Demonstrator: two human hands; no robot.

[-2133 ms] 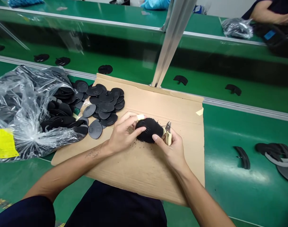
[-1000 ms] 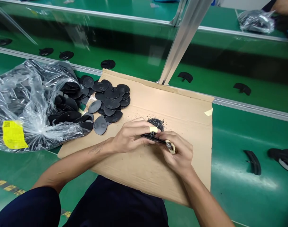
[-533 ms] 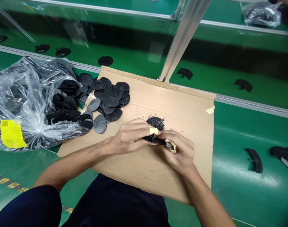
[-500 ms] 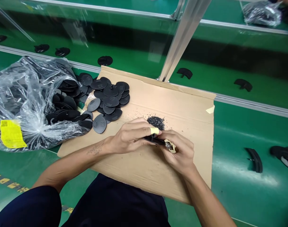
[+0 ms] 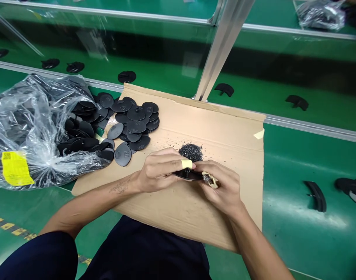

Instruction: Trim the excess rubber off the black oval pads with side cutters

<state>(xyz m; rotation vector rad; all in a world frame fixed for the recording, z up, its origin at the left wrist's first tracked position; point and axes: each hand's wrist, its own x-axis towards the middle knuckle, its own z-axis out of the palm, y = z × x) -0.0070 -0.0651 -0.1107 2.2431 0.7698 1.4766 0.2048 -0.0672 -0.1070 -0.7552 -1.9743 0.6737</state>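
Note:
My left hand (image 5: 160, 171) is closed around a black oval plastic piece (image 5: 187, 176), with yellowish tape (image 5: 186, 164) wrapped on a finger. In my right hand (image 5: 224, 186) is a tape-wrapped tool (image 5: 209, 180); its working end is hidden, so I cannot tell its exact kind. The fingertips of both hands meet at the piece, above a cardboard sheet (image 5: 195, 124). Just beyond them lies a heap of small black plastic shavings (image 5: 192, 152). Several similar black oval pieces (image 5: 136, 126) are piled at the left of the cardboard.
A clear plastic bag (image 5: 32, 112) with a yellow label (image 5: 16, 168) spills more black pieces on the left. A metal post (image 5: 224, 50) rises behind the cardboard. Curved black parts (image 5: 315, 196) lie on the green surface at right, and others sit beyond the metal rail (image 5: 312, 128).
The black piece has tilted slightly and shifted a little left with my left fingers. My right hand keeps its grip on the tool; the view has moved slightly.

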